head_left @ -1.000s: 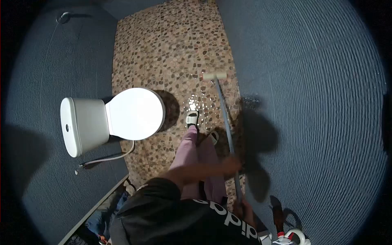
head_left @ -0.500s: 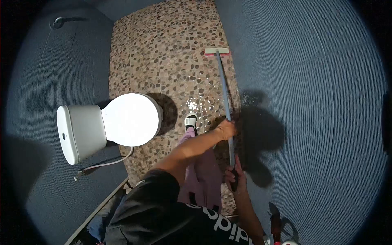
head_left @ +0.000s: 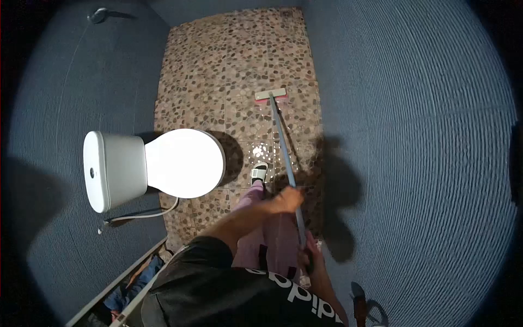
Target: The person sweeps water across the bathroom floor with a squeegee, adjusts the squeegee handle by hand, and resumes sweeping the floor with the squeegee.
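Walls (head_left: 414,141) ribbed, blue-grey; floor (head_left: 199,73) pebble-patterned, wet patch (head_left: 260,150). One toilet (head_left: 188,163), lid down. One long-handled floor tool (head_left: 283,147), head on floor. Two grips: left hand (head_left: 290,199) closed round pole, right hand (head_left: 314,257) round near end. One sandal (head_left: 257,174) visible.

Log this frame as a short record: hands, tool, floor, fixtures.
left_hand: left hand closed around the handle, farther along it
right_hand: right hand gripping nearer the handle's near end, slightly blurred
tool_head: tool head pale on top, pink along one edge, out ahead at the floor
floor: pebble-patterned floor, bright glints ahead of the pale sandal
fixtures: white toilet at left, lid down; pale hose beside it
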{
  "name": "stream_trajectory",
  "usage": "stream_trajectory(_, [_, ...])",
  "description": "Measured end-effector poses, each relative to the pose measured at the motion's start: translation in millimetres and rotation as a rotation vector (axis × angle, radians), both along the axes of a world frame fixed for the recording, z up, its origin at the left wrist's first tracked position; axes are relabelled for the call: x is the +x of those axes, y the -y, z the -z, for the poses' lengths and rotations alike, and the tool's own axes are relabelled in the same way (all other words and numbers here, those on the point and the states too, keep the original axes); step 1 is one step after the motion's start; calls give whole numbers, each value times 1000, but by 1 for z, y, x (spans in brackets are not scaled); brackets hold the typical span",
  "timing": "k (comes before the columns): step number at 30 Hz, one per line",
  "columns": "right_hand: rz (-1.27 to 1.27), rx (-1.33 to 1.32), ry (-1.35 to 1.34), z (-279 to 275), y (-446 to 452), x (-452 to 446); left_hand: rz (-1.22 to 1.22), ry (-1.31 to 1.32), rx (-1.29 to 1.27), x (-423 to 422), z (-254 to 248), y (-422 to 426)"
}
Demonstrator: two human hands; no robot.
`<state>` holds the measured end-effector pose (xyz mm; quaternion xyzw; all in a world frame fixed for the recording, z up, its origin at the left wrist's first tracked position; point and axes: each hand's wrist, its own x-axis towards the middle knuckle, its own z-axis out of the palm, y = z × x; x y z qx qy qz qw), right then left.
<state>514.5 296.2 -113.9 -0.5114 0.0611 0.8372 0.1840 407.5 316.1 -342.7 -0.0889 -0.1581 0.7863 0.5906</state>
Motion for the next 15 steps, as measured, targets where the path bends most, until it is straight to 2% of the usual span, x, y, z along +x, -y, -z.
stream_trajectory(1, [79, 12, -121, 15, -11, -10, -21, -689, 91, -25, -12, -18])
stream_trajectory(2, [70, 29, -133, 10, -16, -14, -50, -1379, 174, -55, -32, -38])
stream_trajectory(4, [115, -45, -235, -10, -21, -18, -130, -2754, 301, -97, -98, -61])
stream_trajectory(5, [111, -29, -239, -25, -16, -11, 120, -2701, 353, -96, -149, -53])
stream_trajectory(7, [17, 75, -158, -53, 2, 13, -77, -2422, 418, -64, -119, -16])
stream_trajectory(8, [2, 98, -161, -58, 8, 19, 115, -2589, 497, -54, -150, -12])
stream_trajectory(10, [-141, 58, 148, -63, 24, 34, 711, -2801, 730, -26, -155, -11])
stream_trajectory(11, [-146, 73, 152, -56, 24, 43, 688, -2808, 724, -23, -155, -14])
stream_trajectory(13, [-158, 45, -31, -48, 5, 44, 817, -2799, 683, -26, -166, -31])
stream_trajectory(15, [-172, 6, 2, -49, -26, 29, 848, -2806, 667, -48, -177, -66])
